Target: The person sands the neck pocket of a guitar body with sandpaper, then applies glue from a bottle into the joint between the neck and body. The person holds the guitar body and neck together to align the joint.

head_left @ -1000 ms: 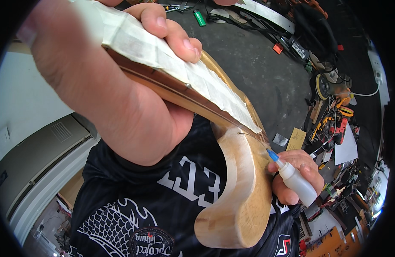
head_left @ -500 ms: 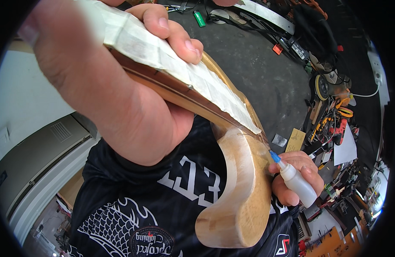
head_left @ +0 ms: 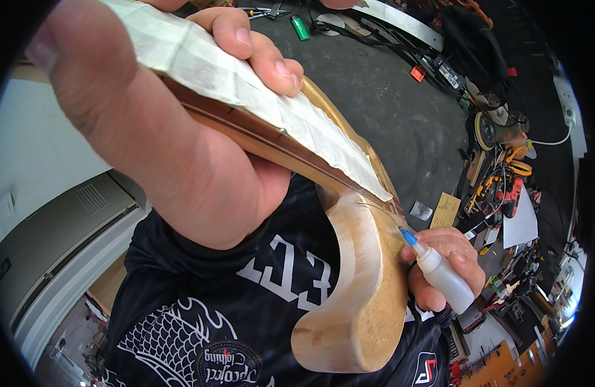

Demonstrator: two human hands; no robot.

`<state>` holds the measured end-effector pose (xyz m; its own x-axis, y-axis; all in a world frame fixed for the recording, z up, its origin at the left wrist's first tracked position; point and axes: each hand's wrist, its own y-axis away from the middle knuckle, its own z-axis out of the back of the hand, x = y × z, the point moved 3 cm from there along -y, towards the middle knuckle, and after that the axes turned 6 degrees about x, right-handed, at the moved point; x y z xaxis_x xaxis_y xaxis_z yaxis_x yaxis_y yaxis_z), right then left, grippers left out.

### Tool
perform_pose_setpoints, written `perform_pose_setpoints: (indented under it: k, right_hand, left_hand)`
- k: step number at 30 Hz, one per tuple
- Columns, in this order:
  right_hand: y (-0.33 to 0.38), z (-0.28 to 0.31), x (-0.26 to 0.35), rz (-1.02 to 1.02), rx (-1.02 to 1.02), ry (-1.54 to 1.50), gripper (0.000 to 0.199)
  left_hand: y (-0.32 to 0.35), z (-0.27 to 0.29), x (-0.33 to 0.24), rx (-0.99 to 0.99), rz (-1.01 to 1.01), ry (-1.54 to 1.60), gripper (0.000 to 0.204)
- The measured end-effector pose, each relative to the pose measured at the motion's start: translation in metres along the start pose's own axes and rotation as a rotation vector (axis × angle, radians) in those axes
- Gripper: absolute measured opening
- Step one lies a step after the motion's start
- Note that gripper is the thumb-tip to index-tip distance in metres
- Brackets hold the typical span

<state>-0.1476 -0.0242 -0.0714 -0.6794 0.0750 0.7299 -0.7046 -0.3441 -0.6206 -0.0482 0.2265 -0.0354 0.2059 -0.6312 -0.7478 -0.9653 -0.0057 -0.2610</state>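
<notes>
A guitar's pale wooden body (head_left: 382,303) with a rounded horn rests against my chest. Its neck runs up and left, the top face covered in whitish masking tape (head_left: 246,84). My left hand (head_left: 200,148) is wrapped round the neck, thumb on the near side and fingertips over the tape's far edge. In my right hand (head_left: 447,255) is a small whitish squeeze bottle (head_left: 449,284) with a blue tip (head_left: 408,236). From the tip a thin curved line, perhaps a fine tube, reaches toward the neck's dark edge where it meets the body.
Beyond the guitar lies a dark work surface (head_left: 387,122) with a green lighter (head_left: 300,28), a yellow card (head_left: 444,211) and a small clear packet (head_left: 420,211). Cables, a white sheet (head_left: 520,222) and many tools crowd the right side. A pale cabinet stands at left.
The bottle and my right hand have shifted slightly left, bringing the tip nearer the neck joint. The guitar and my left hand have moved very slightly left. The thin curved line shows more clearly.
</notes>
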Motion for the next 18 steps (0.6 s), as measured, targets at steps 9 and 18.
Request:
perform_pose_setpoints:
  k: [9,18]
  right_hand:
    - [-0.0011,-0.0015,0.0004,-0.004,0.004,0.008,0.066]
    - [0.0001,-0.0002,0.0009,0.004,0.005,0.037,0.066]
  left_hand:
    - [0.0006,0.0007,-0.0012,-0.014,0.003,0.008,0.079]
    - [0.0000,0.0005,-0.0006,-0.010,-0.006,0.019,0.079]
